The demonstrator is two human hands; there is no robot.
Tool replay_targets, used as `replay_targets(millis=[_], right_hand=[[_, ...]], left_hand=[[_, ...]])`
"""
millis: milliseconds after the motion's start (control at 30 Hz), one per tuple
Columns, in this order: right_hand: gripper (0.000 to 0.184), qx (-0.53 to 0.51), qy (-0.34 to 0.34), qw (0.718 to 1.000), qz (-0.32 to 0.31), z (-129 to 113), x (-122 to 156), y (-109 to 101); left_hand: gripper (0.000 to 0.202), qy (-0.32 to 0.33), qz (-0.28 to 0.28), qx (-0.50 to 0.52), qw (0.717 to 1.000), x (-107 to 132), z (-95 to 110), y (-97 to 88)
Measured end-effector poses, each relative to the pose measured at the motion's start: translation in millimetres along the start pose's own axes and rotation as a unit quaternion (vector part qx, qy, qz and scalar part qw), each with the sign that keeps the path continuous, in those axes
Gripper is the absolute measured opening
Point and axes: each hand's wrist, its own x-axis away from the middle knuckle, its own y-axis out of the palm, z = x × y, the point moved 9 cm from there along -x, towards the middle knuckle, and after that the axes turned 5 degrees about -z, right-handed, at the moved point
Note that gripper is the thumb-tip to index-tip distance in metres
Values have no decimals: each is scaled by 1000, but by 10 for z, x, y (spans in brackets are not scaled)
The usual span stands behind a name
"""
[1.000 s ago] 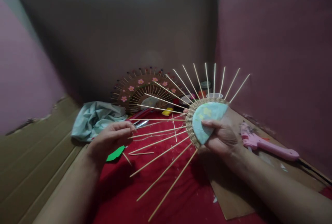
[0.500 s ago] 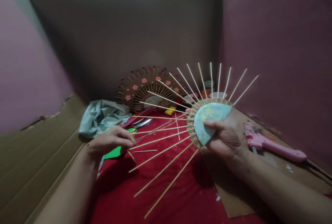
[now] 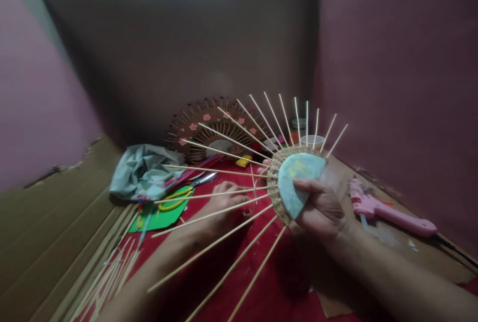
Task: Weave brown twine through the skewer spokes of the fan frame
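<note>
My right hand [image 3: 323,205] grips a half-round fan base [image 3: 289,182], its thumb on the pale blue, yellow-flowered cloth face. A woven twine band [image 3: 274,177] borders the curved edge, and several thin bamboo sticks [image 3: 220,143] radiate out of it. Behind the lower left sticks, my left hand [image 3: 229,207] is closed, with its fingers curled close to the band. A thin strand of twine seems to loop from these fingers; the sticks partly hide them.
A finished fan [image 3: 209,123] with pink flowers leans at the back. Scissors [image 3: 175,197] lie on green foam [image 3: 160,217] beside a grey-green cloth [image 3: 145,170]. Loose sticks [image 3: 112,272] lie lower left. A pink glue gun [image 3: 392,215] rests on cardboard at right.
My left hand has moved right, from the stick tips to behind the sticks near the woven band, and the stretched twine has slackened. The fan has tilted and shifted slightly left.
</note>
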Motion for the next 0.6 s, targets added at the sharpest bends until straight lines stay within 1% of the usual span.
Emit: replay_targets(millis=[67,100,133,200,233,300,333,367,400,467,500,533,567,600], right_hand=[[31,10,-2,1000,-13,-4,-6,16],[30,15,-3,1000,-12,-6,-9,12],[30,19,-5,1000,-7,-8,-10,0],[32,21,-9,1000,10,-9,-13,-34],[33,19,-9,1000,16,-6,-15,-48],[34,11,-2,1000,23,10,-22,-64],[35,6,1,1000,25,16,-25,-68],[36,0,2,1000,26,17,-27,-70],[36,-4,1,1000,27,13,-29,-70],[37,-9,-3,999,31,0,-30,-68],[37,-9,-4,999,31,-5,-30,-63],[37,-8,-3,1000,29,-7,-29,-56],[36,-6,-3,1000,28,-9,-27,-49],[35,-5,-2,1000,26,-7,-26,-44]], left_hand=[[32,-3,3,125,992,52,15,-125],[33,-25,9,200,979,83,-18,-165],[34,-56,6,272,961,113,-59,-156],[36,-111,-5,398,911,160,-102,-48],[39,-123,-19,454,882,167,-79,37],[42,-112,-42,541,832,145,21,170],[42,-97,-54,563,819,126,75,205],[40,-87,-72,564,818,112,116,230],[36,-85,-100,543,829,109,134,256],[25,-110,-169,441,874,152,60,302],[21,-137,-194,376,896,193,-49,300],[19,-166,-189,321,913,230,-198,245],[19,-195,-147,280,928,258,-373,125],[17,-230,-61,235,943,297,-576,-74]])
